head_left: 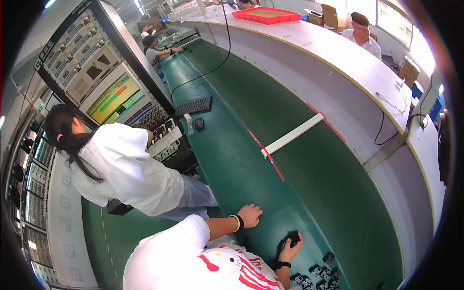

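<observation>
My left hand (250,215), with a dark band and a pale band at its wrist, rests palm down on the green bench (232,159) near its front edge. Its fingers lie on the surface and hold nothing. To the right, my right hand (291,249) curls around a small black part (293,238) whose exact kind I cannot make out. Several small black-and-silver parts (319,271) lie in a loose group on the bench beside my right wrist.
A white bar (295,134) and red tape strips (273,164) cross the bench ahead. Farther along are a mouse (199,124) and a keyboard (194,106). A co-worker (130,164) stands at left by a rack. A raised white shelf (338,63) runs behind the bench, bearing a red tray (267,18).
</observation>
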The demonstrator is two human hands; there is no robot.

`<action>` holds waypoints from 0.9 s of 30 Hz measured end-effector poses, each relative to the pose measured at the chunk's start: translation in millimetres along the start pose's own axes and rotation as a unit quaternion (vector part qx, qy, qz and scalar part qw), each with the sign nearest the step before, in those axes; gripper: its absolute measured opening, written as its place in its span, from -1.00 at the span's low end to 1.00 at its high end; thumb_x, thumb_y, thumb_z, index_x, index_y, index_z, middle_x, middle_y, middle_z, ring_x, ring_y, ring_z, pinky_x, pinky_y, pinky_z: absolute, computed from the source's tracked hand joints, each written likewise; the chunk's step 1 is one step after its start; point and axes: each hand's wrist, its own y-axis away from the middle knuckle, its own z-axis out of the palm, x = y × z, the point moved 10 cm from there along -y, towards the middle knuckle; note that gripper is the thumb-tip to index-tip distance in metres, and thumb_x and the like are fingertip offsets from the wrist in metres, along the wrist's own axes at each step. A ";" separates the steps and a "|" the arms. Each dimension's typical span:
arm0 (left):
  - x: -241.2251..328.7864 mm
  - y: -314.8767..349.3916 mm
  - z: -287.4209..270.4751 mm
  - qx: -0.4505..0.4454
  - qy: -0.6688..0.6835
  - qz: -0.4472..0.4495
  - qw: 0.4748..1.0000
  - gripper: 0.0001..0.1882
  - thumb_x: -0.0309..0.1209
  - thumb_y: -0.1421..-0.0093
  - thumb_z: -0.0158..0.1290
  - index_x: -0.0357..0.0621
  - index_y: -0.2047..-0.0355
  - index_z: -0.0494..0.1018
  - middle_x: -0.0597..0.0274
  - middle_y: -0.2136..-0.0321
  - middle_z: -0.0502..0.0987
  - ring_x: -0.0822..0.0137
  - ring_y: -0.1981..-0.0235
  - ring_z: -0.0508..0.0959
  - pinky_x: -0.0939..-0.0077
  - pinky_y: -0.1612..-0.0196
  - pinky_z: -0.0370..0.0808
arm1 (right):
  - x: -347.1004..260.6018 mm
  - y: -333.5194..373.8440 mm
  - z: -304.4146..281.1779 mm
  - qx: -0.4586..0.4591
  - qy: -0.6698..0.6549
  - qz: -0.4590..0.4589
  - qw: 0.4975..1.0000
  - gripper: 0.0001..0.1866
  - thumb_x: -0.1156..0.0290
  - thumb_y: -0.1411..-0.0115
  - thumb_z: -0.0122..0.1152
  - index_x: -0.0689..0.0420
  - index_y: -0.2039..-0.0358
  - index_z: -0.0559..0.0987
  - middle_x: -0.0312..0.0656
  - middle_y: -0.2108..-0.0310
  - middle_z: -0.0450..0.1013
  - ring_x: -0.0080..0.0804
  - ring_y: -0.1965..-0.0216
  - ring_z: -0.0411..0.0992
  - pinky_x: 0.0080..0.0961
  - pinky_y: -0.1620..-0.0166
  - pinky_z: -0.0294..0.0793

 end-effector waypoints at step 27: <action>1.0 9.1 -6.6 0.042 0.003 -0.011 0.999 -0.86 -0.41 0.07 0.00 -0.14 0.45 0.37 0.09 0.43 0.36 0.08 0.34 0.40 0.20 0.27 0.39 | -6.6 1.6 1.7 -0.009 -0.025 0.013 1.000 -0.50 0.64 -0.01 0.05 0.21 -0.04 0.33 -0.08 0.03 0.30 -0.24 0.05 0.30 -0.39 -0.05 0.27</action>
